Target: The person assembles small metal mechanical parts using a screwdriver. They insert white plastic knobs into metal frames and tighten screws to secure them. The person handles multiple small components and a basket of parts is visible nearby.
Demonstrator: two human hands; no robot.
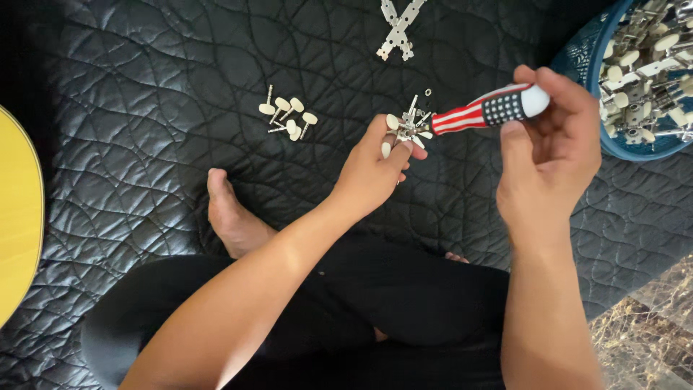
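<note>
My left hand (374,173) grips a small metal tuning-machine assembly (410,127) with cream-coloured knobs, held above the black quilted mat (144,108). My right hand (552,155) holds a screwdriver (491,110) with a red-and-white striped, dark dotted handle, its tip pointing left into the assembly. Several loose cream-knobbed tuner pegs (289,117) lie on the mat to the left of my left hand.
A blue bowl (588,61) full of metal tuner parts sits at the upper right. Two perforated metal strips (398,29) lie crossed at the top. A yellow rounded object's edge (18,217) shows at the left. My crossed legs and bare foot (231,217) rest below.
</note>
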